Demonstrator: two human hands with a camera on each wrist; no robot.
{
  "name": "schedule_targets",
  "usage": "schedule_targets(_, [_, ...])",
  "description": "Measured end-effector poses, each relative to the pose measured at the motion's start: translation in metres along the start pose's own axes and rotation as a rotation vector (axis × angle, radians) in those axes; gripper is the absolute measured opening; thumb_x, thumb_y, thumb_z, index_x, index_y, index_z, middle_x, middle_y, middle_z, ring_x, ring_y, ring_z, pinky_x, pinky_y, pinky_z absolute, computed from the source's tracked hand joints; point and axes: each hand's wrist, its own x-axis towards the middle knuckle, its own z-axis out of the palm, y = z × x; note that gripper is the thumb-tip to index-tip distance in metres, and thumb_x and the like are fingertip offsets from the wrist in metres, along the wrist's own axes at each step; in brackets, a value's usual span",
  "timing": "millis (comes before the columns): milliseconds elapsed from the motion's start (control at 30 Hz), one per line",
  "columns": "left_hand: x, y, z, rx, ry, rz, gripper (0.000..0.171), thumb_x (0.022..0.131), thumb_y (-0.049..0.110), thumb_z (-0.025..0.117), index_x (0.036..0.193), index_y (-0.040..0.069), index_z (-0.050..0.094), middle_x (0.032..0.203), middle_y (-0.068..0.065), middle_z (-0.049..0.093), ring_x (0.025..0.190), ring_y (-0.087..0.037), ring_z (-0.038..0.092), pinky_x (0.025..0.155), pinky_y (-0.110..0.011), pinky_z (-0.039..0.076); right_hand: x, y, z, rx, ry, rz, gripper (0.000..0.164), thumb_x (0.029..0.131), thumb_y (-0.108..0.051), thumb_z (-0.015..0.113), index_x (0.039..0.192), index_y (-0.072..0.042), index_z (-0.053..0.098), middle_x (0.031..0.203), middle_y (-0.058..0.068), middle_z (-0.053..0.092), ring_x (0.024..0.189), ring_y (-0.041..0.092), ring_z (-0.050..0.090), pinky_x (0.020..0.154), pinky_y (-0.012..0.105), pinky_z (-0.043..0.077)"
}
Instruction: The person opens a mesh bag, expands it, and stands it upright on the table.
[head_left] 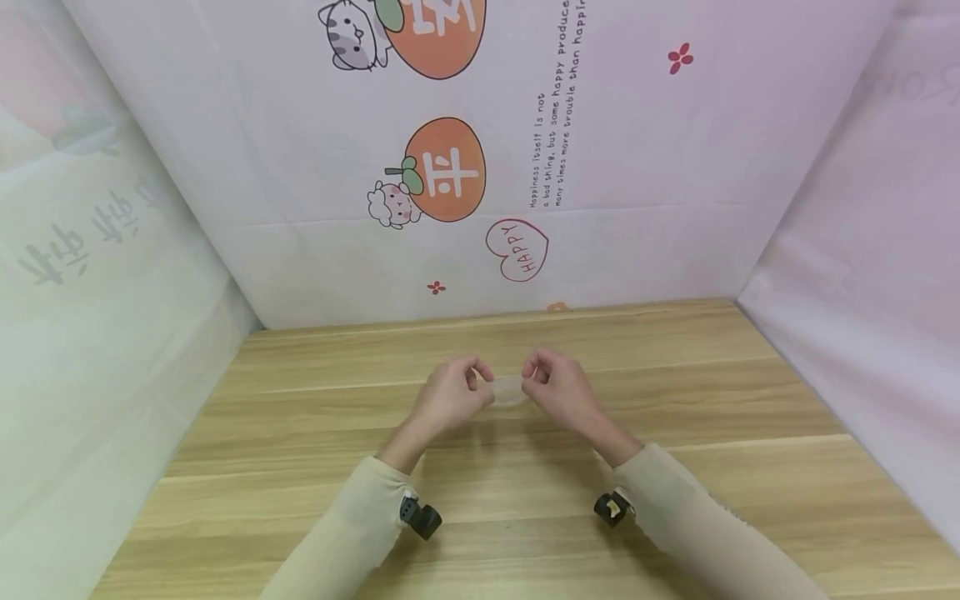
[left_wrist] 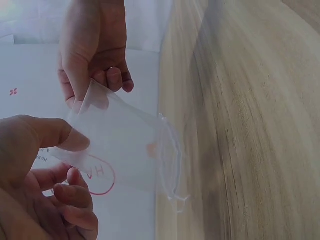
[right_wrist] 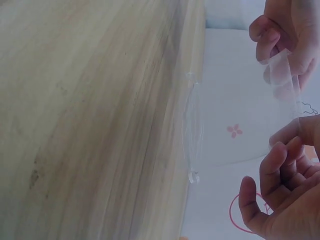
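A small, see-through plastic bag (head_left: 508, 392) is stretched between the two hands above the wooden table. My left hand (head_left: 453, 396) pinches one corner of its upper edge between thumb and fingers. At the opposite corner, my right hand (head_left: 564, 390) pinches the same edge. In the left wrist view the clear bag (left_wrist: 127, 127) hangs down from both hands, its lower end bowed into a loop with a small tip at the corner. The right wrist view shows the folded upper edge of the bag (right_wrist: 282, 75) at the fingertips.
The wood-grain table (head_left: 300, 433) lies under both forearms. A white printed sheet (head_left: 300, 167) rises behind it, with plain pale sheets at the left (head_left: 112, 333) and right (head_left: 862, 250). Small black devices (head_left: 422, 518) sit at both wrists.
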Motion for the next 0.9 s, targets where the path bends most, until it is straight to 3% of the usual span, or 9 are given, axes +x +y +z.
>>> schedule_targets(300, [0.0015,-0.0011,-0.0006,0.045,-0.021,0.020,0.023,0.081,0.001,0.068,0.102,0.009,0.069,0.073,-0.001,0.051,0.056,-0.013,0.043,0.049,-0.027,0.035,-0.0017,-0.0026,-0.0012,-0.003,-0.026,-0.006,0.012,0.083,0.004,0.064,0.088,-0.007,0.060,0.061,0.000,0.050,0.049,0.010,0.042,0.044,0.022,0.033])
schedule_targets(467, [0.0036,-0.0013,-0.0009,0.152,0.005,0.026,0.018,0.082,0.004,0.071,0.097,0.012,0.069,0.076,-0.001,0.054,0.062,-0.016,0.049,0.051,-0.029,0.038,-0.0027,-0.0058,-0.0011,-0.032,-0.047,0.024,0.013,0.084,0.002,0.066,0.088,-0.009,0.059,0.062,0.001,0.051,0.049,0.011,0.043,0.043,0.022,0.034])
schedule_targets(667, [0.0047,-0.0011,0.0007,0.264,0.052,0.046,0.009,0.084,0.012,0.067,0.091,0.018,0.067,0.069,0.003,0.055,0.057,-0.013,0.050,0.048,-0.030,0.041,-0.0014,-0.0052,-0.0011,-0.071,-0.057,0.024,0.012,0.084,0.000,0.066,0.086,-0.010,0.059,0.062,0.000,0.051,0.050,0.012,0.044,0.044,0.023,0.035])
schedule_targets(767, [0.0039,0.0001,0.0008,0.222,0.066,0.039,0.006,0.088,0.018,0.065,0.092,0.019,0.069,0.069,0.005,0.057,0.057,-0.012,0.051,0.049,-0.030,0.042,-0.0012,-0.0031,-0.0036,-0.061,-0.031,0.015,0.013,0.084,0.001,0.065,0.084,-0.010,0.058,0.061,0.000,0.050,0.050,0.012,0.044,0.043,0.024,0.034])
schedule_targets(900, [0.0037,0.0022,0.0009,0.079,0.047,0.002,0.010,0.090,0.021,0.067,0.099,0.017,0.071,0.075,0.004,0.061,0.060,-0.013,0.055,0.054,-0.031,0.046,-0.0020,-0.0012,-0.0069,-0.022,-0.014,0.021,0.017,0.085,0.002,0.065,0.083,-0.012,0.057,0.061,0.001,0.050,0.050,0.012,0.043,0.043,0.023,0.033])
